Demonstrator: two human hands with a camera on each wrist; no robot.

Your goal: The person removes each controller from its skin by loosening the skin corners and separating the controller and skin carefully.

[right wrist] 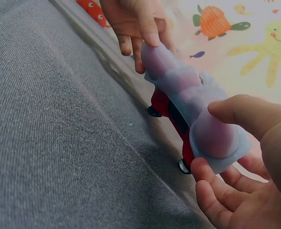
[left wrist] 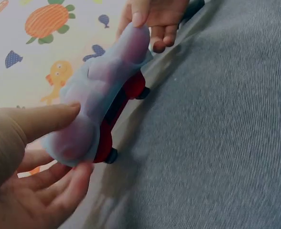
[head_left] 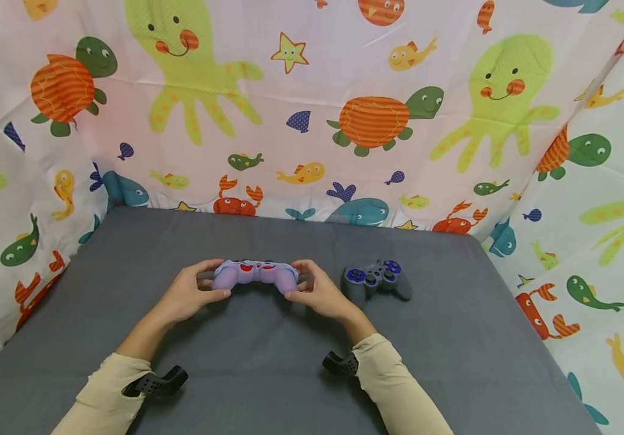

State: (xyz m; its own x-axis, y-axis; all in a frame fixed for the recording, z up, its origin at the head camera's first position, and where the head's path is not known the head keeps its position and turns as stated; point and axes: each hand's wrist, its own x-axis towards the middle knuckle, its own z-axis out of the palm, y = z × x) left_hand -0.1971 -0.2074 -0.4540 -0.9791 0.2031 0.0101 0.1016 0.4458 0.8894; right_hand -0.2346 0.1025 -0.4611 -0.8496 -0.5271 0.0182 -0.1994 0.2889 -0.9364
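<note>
A red game controller in a translucent bluish silicone cover (head_left: 256, 272) is held above the grey table between both hands. My left hand (head_left: 192, 293) grips its left end, thumb on the cover and fingers underneath. My right hand (head_left: 317, 290) grips the other end in the same way. In the left wrist view the cover (left wrist: 97, 88) wraps the back and grips, and red body with dark thumbsticks shows at the uncovered side. In the right wrist view the covered controller (right wrist: 193, 105) looks alike, with the right thumb pressing on the near grip.
A second game controller (head_left: 380, 278), dark grey with blue buttons, lies on the grey cloth-covered table (head_left: 268, 374) just right of my right hand. Curtains (head_left: 290, 90) printed with sea animals hang behind and at both sides. Black wrist devices (head_left: 154, 383) sit at both sleeves.
</note>
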